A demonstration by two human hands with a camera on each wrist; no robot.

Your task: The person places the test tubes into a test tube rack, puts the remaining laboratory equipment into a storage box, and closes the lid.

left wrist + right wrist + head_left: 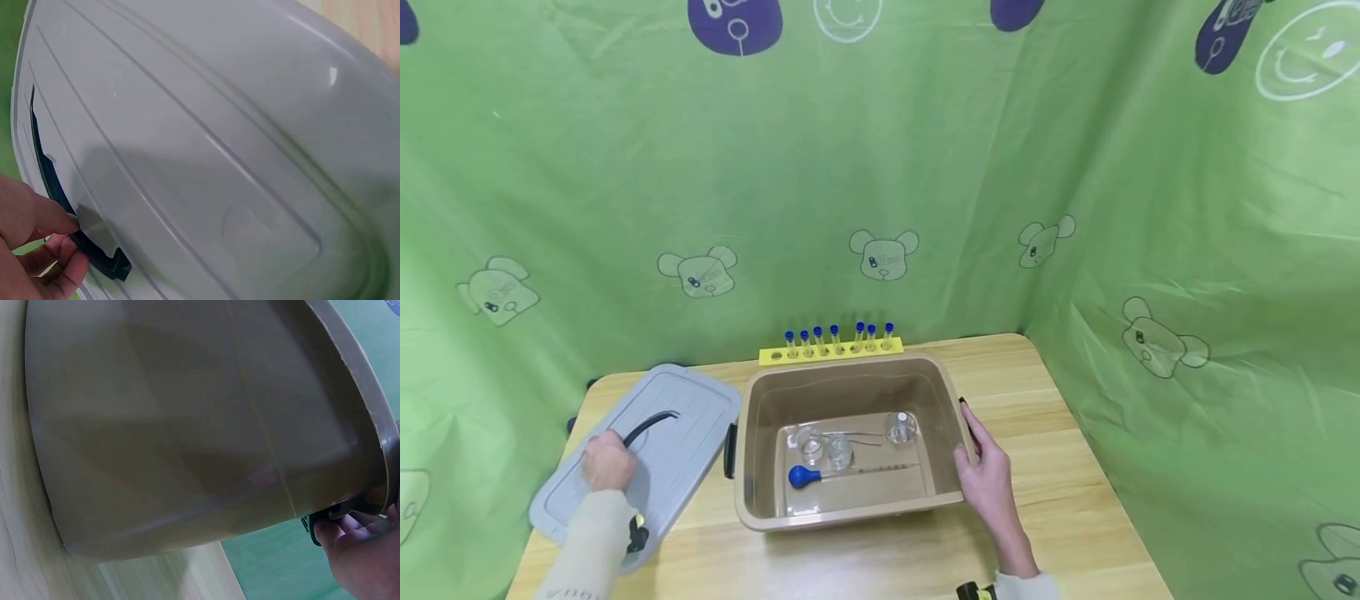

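Observation:
My left hand (608, 461) pinches the black handle (56, 184) of a grey plastic lid (681, 467) at the table's left. Its fingers and thumb close around the handle in the left wrist view. To the right stands a brown plastic bin (850, 521), with my right hand (988, 479) gripping its right end by a black side handle (315, 531). Inside the bin lie a blue-bulbed glass pipette (805, 476), two clear glass beakers (840, 452), thin rods (857, 434) and a round clear flask (901, 429) with a white top.
Behind the bin, a yellow rack (771, 357) holds several blue-capped test tubes (820, 342). Another black handle (730, 451) juts from the bin's left side. Green patterned curtains (940, 167) surround the wooden table (1060, 508) at the back and sides.

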